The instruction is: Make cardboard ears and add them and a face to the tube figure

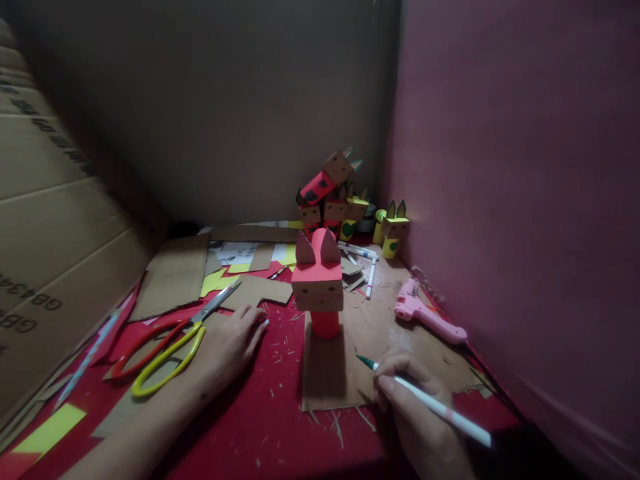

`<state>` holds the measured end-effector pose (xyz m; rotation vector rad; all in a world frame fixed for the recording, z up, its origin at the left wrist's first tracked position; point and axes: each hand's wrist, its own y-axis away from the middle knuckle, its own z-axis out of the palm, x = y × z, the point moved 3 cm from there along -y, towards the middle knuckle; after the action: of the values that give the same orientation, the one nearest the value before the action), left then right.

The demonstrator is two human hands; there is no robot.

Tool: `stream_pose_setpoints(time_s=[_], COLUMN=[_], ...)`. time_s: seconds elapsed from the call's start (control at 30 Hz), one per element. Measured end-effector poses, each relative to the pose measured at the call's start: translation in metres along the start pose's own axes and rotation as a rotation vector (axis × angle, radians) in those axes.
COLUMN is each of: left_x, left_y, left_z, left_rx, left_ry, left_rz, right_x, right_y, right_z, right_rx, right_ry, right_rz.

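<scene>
My right hand [417, 400] grips a white marker [435, 405] with a dark green tip, held just above the brown cardboard at the lower right. In front of me a cardboard animal figure [319, 287] stands upright on this cardboard, touched by neither hand. It has a box head with a red top, two pointed ears, a small drawn face and a red tube body. My left hand [235, 343] lies on the red cloth left of the figure, its fingers loosely extended forward. Beside it are large scissors [175, 340] with one red and one yellow handle, blades parted slightly.
A pink glue gun [425, 312] lies at the right by the pink wall. Several similar figures [333, 200] are stacked at the back. White markers [371, 277] lie behind the figure. Cardboard pieces [173, 277] and yellow paper [50, 430] are on the left, beside a large carton [55, 200].
</scene>
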<state>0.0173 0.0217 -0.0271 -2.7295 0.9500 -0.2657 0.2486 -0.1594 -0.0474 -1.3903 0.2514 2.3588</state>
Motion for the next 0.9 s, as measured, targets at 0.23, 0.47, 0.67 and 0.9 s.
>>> stream_pose_setpoints(time_s=[0.23,0.47,0.67,0.9], left_x=[0.0,0.002,-0.002,-0.001], left_y=[-0.001,0.0,0.002,0.004], left_z=[-0.003,-0.007,-0.002,-0.004], left_rx=[-0.052,-0.087,-0.077,-0.01], left_ry=[0.007,-0.018,-0.039,-0.006], left_rz=[-0.004,-0.002,-0.014,0.009], right_x=[-0.002,-0.01,-0.01,-0.003], right_y=[-0.001,0.001,0.001,0.001], right_z=[-0.001,0.007,0.008,0.002], right_rx=[0.05,0.107,0.138,0.117], right_ry=[-0.086,-0.154,-0.149,-0.102], right_rz=[0.055,0.153,0.146,0.142])
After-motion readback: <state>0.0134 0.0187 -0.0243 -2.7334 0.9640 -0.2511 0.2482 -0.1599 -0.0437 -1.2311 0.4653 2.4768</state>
